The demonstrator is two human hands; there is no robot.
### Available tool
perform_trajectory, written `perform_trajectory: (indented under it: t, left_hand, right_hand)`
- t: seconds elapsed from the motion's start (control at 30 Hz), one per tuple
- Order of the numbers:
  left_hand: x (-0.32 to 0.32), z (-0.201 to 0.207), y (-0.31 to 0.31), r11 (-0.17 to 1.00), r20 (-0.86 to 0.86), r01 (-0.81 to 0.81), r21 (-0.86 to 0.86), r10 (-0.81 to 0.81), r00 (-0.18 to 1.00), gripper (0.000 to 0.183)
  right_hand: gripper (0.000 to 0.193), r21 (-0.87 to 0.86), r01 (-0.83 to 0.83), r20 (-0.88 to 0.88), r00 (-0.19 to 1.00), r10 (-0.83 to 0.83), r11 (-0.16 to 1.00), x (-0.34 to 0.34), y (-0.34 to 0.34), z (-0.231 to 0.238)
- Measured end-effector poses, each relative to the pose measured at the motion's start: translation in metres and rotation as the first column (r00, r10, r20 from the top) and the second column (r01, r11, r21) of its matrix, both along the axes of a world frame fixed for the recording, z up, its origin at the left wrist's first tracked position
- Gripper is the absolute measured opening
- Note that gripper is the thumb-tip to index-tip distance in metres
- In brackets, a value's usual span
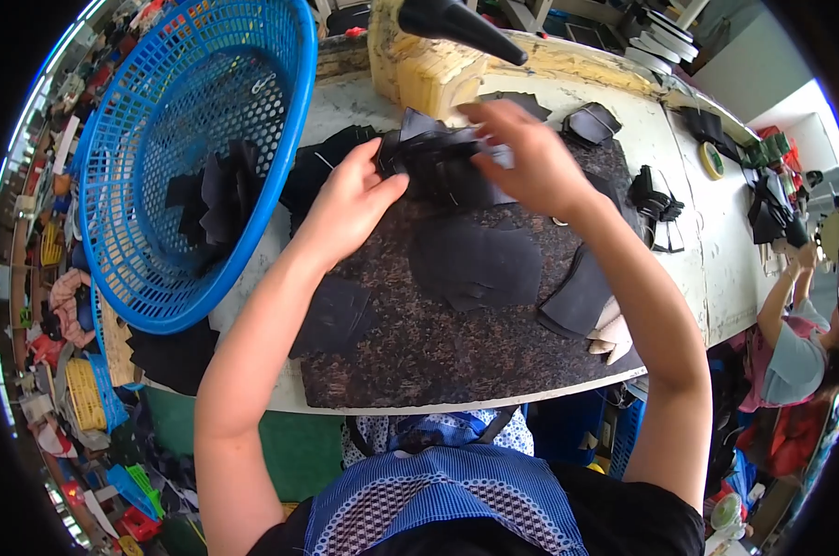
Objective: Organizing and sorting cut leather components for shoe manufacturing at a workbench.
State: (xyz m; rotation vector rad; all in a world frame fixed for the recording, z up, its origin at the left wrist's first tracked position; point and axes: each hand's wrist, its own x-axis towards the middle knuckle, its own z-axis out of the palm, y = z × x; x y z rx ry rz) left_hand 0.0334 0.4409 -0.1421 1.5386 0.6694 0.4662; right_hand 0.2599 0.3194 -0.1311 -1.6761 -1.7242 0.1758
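Note:
My left hand (353, 206) grips the left end of a bundle of black cut pieces (442, 171), thumb on the near side. The bundle is held over the far part of a dark speckled board (410, 343). At the bundle's right end is my right hand (535, 157), its fingers bent and blurred by motion; whether they pinch the bundle I cannot tell. A stack of rounded black pieces (475, 264) lies on the board just nearer to me. More black pieces (334, 315) lie at the board's left, and others (575, 295) at its right.
A blue plastic basket (294, 185) with black pieces inside stands tilted at the left. A yellowish block (428, 74) and a dark nozzle-like part (466, 30) are at the back. Tied black bundles (656, 196) and a tape roll (711, 160) lie right. Another person (794, 357) works far right.

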Motion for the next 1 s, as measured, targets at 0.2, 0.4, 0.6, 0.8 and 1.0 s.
perform_trajectory:
  t: [0.2,0.4,0.6,0.8,1.0]
  left_hand:
    - [-0.135,0.023,-0.035,0.85,-0.061,-0.057,0.523,0.103,0.993,0.026]
    - [-0.215,-0.005,-0.061,0.847,-0.116,-0.278,0.452,0.365,0.924,0.015]
    - [-0.218,-0.015,-0.059,0.839,-0.06,-0.33,0.432,0.392,0.918,0.015]
    - [-0.198,-0.025,-0.054,0.556,-0.256,0.018,0.831,0.354,0.899,0.042]
    - [-0.206,-0.029,-0.04,0.876,-0.42,-0.023,0.482,0.254,0.871,0.075]
  right_hand:
    - [0.026,-0.222,0.22,-0.227,0.936,-0.27,0.95,-0.014,-0.121,0.016]
    - [0.031,-0.244,0.126,0.233,0.97,-0.068,0.962,-0.054,-0.183,-0.013]
    - [0.029,-0.15,0.169,0.085,0.984,-0.157,0.974,-0.079,-0.166,0.022]
    - [0.02,-0.143,-0.117,-0.12,0.988,0.1,0.983,-0.135,-0.105,0.012]
    - [0.022,-0.184,-0.187,-0.146,0.976,0.162,0.965,-0.157,-0.095,-0.001]
